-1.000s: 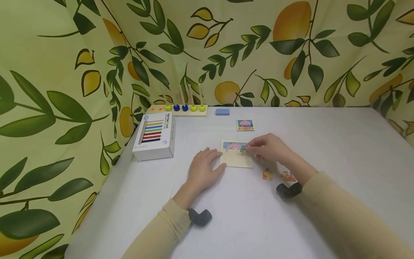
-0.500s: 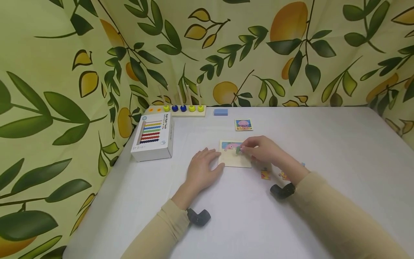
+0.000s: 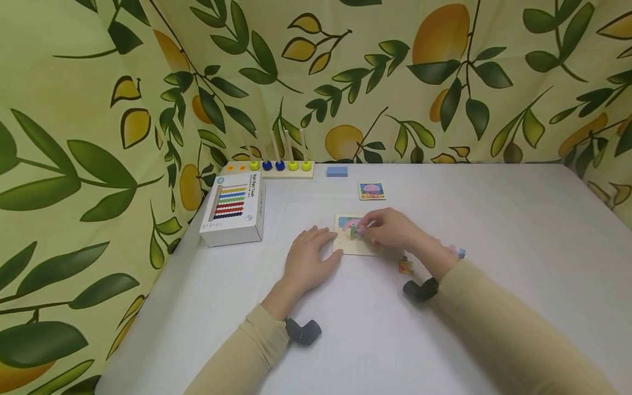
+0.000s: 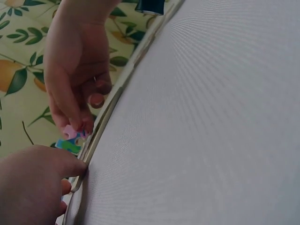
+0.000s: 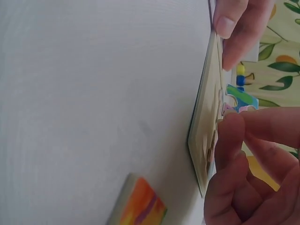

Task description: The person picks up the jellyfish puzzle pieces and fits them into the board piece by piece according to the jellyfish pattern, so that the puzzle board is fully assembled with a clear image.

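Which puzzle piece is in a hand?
The green, blue and pink piece, pinched by the right hand; the other loose pieces in view lie on the white table.

Puzzle board [image 3: 349,248] on desk [image 3: 365,334] | left hand [image 3: 309,259] at its left edge | puzzle piece [image 3: 354,232] in right hand [image 3: 390,227] over board | loose piece [image 3: 406,267] right-front | card [image 3: 372,191] behind board | block [image 3: 337,171] left-behind card | box [image 3: 233,209] left, peg stand [image 3: 290,174] behind box

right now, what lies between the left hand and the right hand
The head view shows the wooden puzzle board there: the left hand touches one edge, while the right hand pinches a puzzle piece over it.
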A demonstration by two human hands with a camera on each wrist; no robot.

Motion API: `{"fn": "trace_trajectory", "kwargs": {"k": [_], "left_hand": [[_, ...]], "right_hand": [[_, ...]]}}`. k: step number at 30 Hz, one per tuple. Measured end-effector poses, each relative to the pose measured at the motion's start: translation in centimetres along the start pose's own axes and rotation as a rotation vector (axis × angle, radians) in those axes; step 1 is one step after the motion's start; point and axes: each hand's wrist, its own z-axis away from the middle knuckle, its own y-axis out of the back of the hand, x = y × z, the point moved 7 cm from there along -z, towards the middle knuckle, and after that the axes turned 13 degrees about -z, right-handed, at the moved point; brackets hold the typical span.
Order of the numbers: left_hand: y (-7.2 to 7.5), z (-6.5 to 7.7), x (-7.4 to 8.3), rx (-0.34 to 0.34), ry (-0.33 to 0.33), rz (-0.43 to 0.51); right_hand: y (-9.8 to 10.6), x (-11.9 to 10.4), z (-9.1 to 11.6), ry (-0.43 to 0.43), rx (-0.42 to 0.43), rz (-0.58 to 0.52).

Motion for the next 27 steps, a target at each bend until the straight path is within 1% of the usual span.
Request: {"fn": "trace_trajectory", "kwargs": {"k": [3,8,19,27], "left_hand": [[0.0,0.0,0.0,-0.001,0.003,0.003],[-0.1,-0.1,-0.1,0.002,0.001,0.004],[-0.1,-0.1,-0.1,-0.001,0.0,0.004],[-0.1,-0.1,-0.1,-0.002,-0.001,0.0]], "right_hand": [[-0.4,0.0,-0.2,0.001,-0.009,-0.004],[-0.8,-0.2,-0.6,0.0,0.005,0.0],[-0.8,-0.6,-0.9,-0.01,0.057,-0.017],[-0.9,-0.8,-1.1,0.018,0.074,-0.014]]}}
